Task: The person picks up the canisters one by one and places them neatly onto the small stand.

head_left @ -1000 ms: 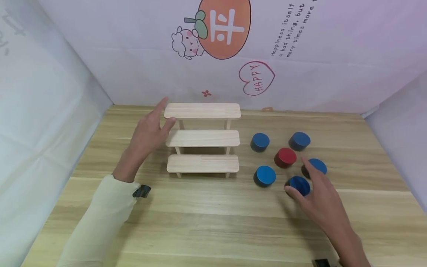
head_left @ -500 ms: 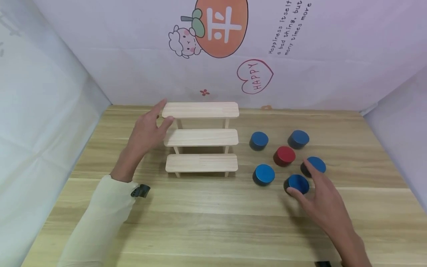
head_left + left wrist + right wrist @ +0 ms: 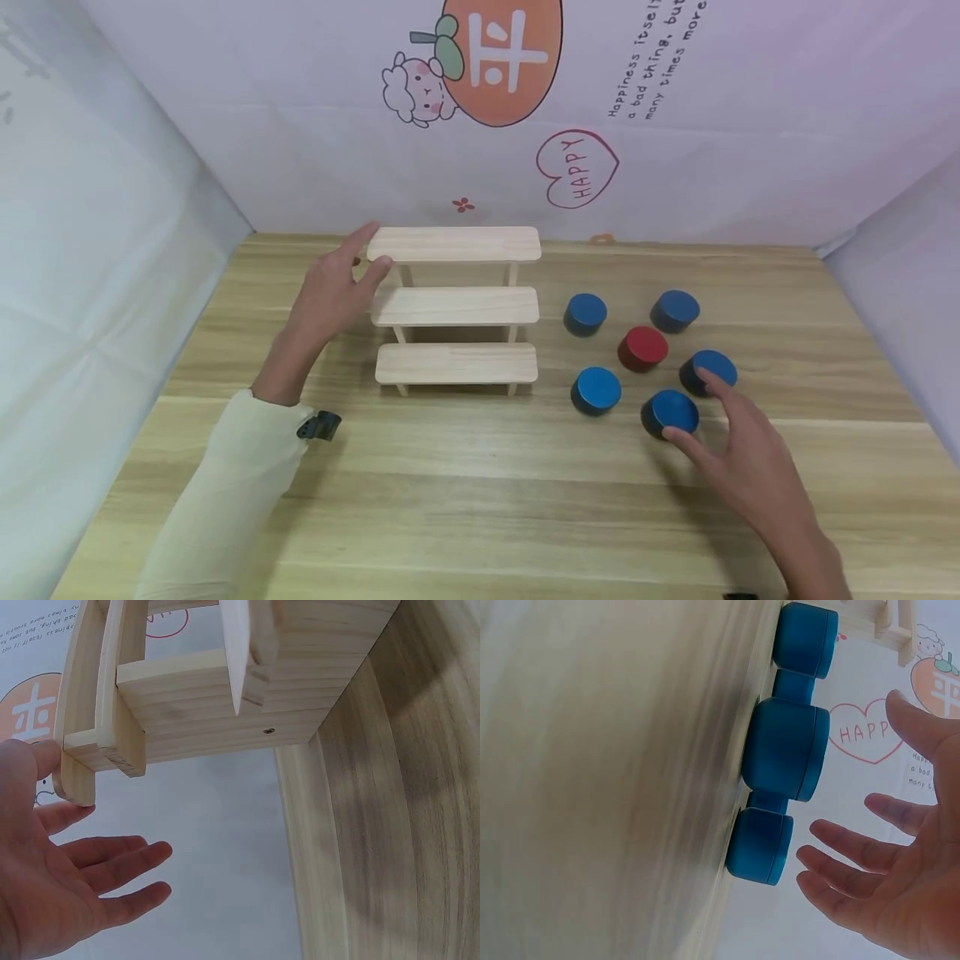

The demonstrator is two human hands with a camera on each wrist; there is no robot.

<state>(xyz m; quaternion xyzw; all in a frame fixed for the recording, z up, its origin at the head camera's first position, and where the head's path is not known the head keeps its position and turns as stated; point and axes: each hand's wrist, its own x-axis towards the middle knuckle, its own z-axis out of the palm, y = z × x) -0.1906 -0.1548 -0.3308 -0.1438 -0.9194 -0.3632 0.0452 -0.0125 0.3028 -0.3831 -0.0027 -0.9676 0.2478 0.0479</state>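
Observation:
A three-tier wooden display stand (image 3: 456,307) is left of centre on the table. My left hand (image 3: 330,292) pinches the left end of its top shelf between thumb and index finger. In the left wrist view the other fingers reach out straight, away from the wood. Right of the stand are several round lidded blue tins and one red tin (image 3: 642,349). My right hand (image 3: 750,458) hovers with spread fingers above the nearest blue tin (image 3: 670,414) and another blue tin (image 3: 708,372), and holds nothing. The right wrist view shows its fingers (image 3: 855,844) apart from the tins.
More blue tins stand around the red one: a front-left blue tin (image 3: 596,391), a back-left blue tin (image 3: 585,314) and a back-right blue tin (image 3: 675,311). A printed white cloth (image 3: 300,125) hangs behind the wood-grain table (image 3: 465,492), with white side panels left and right.
My right hand has drawn slightly back and right, its thumb and index finger shifting over the blue tins. My left hand keeps its place at the stand.

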